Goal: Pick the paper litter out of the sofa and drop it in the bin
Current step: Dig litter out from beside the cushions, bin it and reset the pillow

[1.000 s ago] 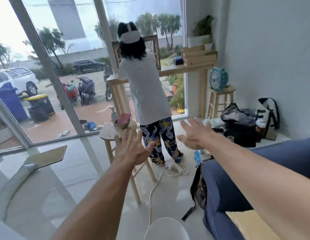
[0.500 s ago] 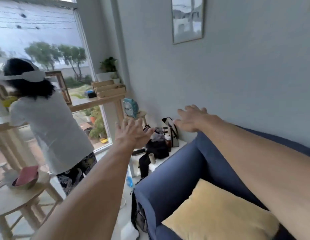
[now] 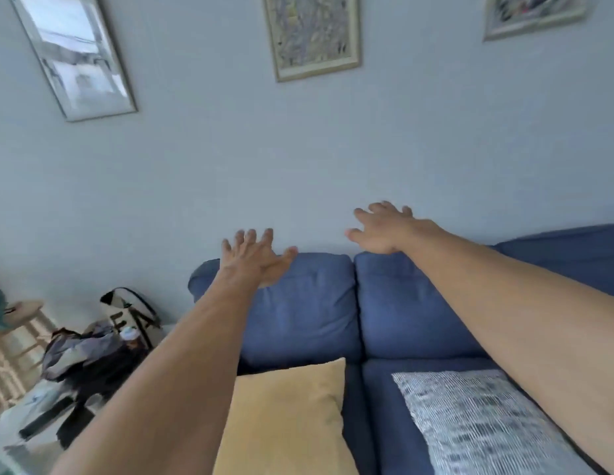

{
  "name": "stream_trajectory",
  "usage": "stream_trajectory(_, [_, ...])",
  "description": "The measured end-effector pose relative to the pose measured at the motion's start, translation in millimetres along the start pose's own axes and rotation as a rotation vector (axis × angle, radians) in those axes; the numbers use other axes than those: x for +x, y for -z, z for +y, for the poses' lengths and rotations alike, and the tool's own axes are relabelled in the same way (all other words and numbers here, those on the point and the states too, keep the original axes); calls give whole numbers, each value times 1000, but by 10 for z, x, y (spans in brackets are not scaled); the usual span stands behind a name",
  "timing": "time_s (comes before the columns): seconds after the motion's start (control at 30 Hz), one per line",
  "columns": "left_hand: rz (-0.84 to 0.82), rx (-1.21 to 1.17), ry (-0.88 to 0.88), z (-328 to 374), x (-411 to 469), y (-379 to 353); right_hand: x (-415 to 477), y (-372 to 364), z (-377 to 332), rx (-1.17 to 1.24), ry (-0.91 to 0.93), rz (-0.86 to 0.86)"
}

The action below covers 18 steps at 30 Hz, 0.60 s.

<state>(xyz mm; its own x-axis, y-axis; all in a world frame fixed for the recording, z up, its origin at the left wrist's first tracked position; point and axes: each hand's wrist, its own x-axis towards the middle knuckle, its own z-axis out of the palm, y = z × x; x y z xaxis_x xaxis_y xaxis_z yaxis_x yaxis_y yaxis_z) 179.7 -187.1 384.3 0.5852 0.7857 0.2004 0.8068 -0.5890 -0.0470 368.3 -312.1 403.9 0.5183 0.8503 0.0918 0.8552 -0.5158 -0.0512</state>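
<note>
As I held both hands out empty with fingers spread, the left hand (image 3: pixel 256 257) hovered at the top edge of the sofa (image 3: pixel 309 313), and the right hand (image 3: pixel 384 231) hung just above its neighbouring back cushion. The sofa was blue woven fabric, plump and softly creased, and stood against the wall. On its seat lay a square yellow cushion (image 3: pixel 285 416) and a ribbed grey-white cushion (image 3: pixel 477 419).

Soft, even daylight lies on the wall (image 3: pixel 230 183) above the sofa (image 3: pixel 298 313), with no hard shadows. The whole view is slightly smeared, worst on the bags (image 3: pixel 93 354) left of the sofa. The pictures (image 3: pixel 312 32) above it lean with wide-angle distortion.
</note>
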Motion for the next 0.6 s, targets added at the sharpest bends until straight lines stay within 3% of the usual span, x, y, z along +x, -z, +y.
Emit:
stream_trajectory(0.23, [-35,-47,-326,2130,223,-60,-725,69,2044,-18,-336,-15])
stream_trajectory(0.6, [-75,-171,-787,5772,-265,42,-2455,255,4942,-69,-827,-43])
